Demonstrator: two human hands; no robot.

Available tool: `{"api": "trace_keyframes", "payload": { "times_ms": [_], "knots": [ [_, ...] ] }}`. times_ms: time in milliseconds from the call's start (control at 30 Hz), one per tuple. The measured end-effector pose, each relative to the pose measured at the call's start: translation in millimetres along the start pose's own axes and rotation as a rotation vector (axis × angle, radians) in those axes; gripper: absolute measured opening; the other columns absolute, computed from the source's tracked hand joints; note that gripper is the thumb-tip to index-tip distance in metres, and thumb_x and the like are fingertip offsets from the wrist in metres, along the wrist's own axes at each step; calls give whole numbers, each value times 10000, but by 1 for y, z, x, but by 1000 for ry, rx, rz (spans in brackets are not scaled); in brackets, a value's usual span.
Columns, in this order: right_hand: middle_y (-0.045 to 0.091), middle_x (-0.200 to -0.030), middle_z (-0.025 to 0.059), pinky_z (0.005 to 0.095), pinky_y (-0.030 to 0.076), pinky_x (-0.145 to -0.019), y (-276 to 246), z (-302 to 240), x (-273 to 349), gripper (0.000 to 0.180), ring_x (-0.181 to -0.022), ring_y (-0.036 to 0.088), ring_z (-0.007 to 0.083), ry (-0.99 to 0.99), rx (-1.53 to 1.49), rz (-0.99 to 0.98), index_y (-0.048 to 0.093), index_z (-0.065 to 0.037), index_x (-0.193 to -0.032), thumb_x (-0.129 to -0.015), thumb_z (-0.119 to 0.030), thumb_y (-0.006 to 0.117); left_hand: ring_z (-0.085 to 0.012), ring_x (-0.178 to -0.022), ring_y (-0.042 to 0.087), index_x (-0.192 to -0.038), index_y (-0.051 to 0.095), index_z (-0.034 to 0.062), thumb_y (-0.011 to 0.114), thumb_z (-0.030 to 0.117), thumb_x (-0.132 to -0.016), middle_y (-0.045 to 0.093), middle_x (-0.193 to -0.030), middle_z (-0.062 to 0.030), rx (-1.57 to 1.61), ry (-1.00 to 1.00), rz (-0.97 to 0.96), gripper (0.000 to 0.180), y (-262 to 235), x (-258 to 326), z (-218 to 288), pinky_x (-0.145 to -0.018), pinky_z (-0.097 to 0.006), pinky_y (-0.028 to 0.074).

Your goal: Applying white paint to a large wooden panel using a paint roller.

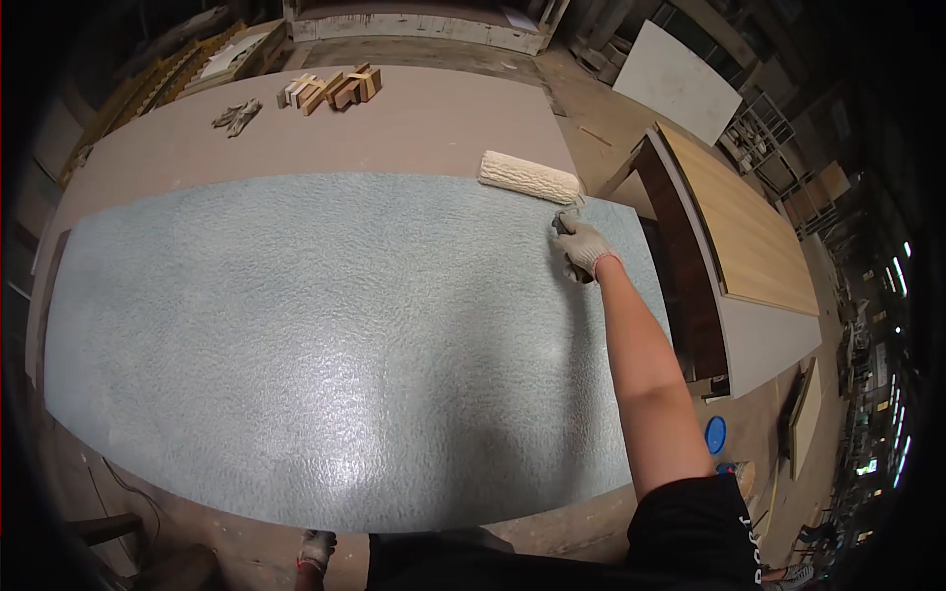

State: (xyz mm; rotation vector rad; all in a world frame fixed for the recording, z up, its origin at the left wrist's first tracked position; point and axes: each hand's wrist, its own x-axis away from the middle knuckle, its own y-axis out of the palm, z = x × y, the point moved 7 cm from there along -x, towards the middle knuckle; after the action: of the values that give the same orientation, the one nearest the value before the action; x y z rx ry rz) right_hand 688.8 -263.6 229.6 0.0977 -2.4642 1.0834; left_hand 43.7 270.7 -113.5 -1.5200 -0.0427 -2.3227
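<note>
Grey gloves (236,116) and wood blocks (330,89) lie beyond the roller (529,176) in the right hand (581,246).

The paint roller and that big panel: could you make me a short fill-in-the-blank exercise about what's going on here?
1. The right hand, in a knit work glove, holds the handle of a paint ____.
2. The roller rests at the ____ edge of the wet coat.
3. The glistening coat covers most of the large flat ____.
4. A spare pair of gloves lies beside some ____ blocks.

Missing words: roller; far; panel; wooden
</note>
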Motion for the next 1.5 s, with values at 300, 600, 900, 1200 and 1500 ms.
{"api": "trace_keyframes", "payload": {
  "times_ms": [300, 600, 900, 1200, 1500],
  "knots": [
    [522, -1514, 201, 386, 383, -1171, 43, 75, 222, 699, -1386, 522, 360, -84, 301, -5, 388, -82, -1573, -957, -359, 567, -184, -515, 561, -1011, 604, 116, 630, 255, -969, 589, -693, -49, 53, -243, 45, 147, 8, 45, -52, -447, -307, 424],
    [557, -1474, 200, 390, 399, -1159, 52, 91, 231, 638, -1366, 542, 351, -23, 146, 128, 472, -111, -1529, -951, -349, 598, -111, -515, 396, -782, 545, 166, 548, 396, -1008, 485, -631, 24, 50, -115, -50, 322, 12, 55, -73, -482, -308, 359],
    [711, -974, 187, 404, 531, -535, -17, 2, -7, 668, -567, 663, 262, -41, 70, 113, 437, -182, -1565, -906, -219, 542, -108, -545, 437, -877, 561, 162, 536, 407, -1014, 499, -679, 30, 258, -15, 99, 282, -16, 61, -23, -491, -281, 372],
    [589, -1418, 225, 417, 443, -1084, 8, 104, 147, 668, -1264, 591, 386, -153, 232, 76, 402, -179, -1579, -942, -312, 550, -164, -644, 535, -1039, 612, 111, 545, 432, -1013, 583, -791, -21, 176, -40, 156, 329, -13, 89, -61, -554, -331, 452],
    [712, -1205, 204, 394, 564, -886, 46, 229, 455, 571, -1089, 711, 335, -80, 170, -34, 499, -113, -1496, -946, -153, 648, -150, -501, 499, -984, 580, 167, 550, 220, -1012, 469, -620, 4, 282, -170, -113, 67, 59, 88, -110, -440, -298, 355]
  ]
}}
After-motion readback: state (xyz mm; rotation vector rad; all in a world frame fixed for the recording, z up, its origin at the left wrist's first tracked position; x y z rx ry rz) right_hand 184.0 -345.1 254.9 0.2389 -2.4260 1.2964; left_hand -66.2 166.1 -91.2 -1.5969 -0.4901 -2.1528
